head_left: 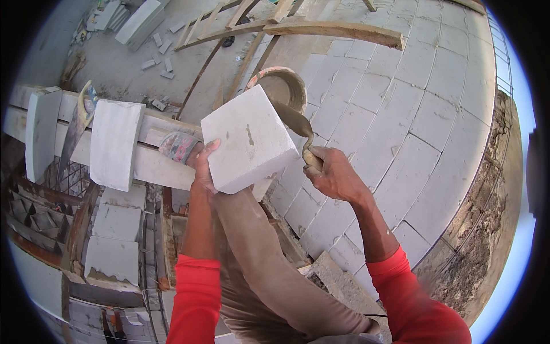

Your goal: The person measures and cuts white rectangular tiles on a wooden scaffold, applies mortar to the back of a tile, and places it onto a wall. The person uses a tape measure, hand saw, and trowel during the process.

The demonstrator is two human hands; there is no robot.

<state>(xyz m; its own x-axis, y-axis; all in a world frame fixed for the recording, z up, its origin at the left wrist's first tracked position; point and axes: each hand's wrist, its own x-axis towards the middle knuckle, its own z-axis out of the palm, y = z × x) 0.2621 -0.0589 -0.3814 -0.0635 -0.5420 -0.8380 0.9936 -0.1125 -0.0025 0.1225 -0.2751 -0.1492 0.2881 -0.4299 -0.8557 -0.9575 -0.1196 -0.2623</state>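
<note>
White block (247, 137), faint grey-brown smears on its face. Right of block: trowel (295, 120), grey mortar-coated blade, tan handle. Behind block: bucket (283, 86), orange rim, grey inside. Below block: 2 red sleeves (197, 298). Right of block: pale grey-white wall (412, 114).

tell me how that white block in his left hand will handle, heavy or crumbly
The white block is probably light for its size: the left hand alone holds it up by one edge. It looks stiff, with sharp, flat faces. Its chalky surface may chip if knocked, perhaps by the trowel in the right hand.
</note>
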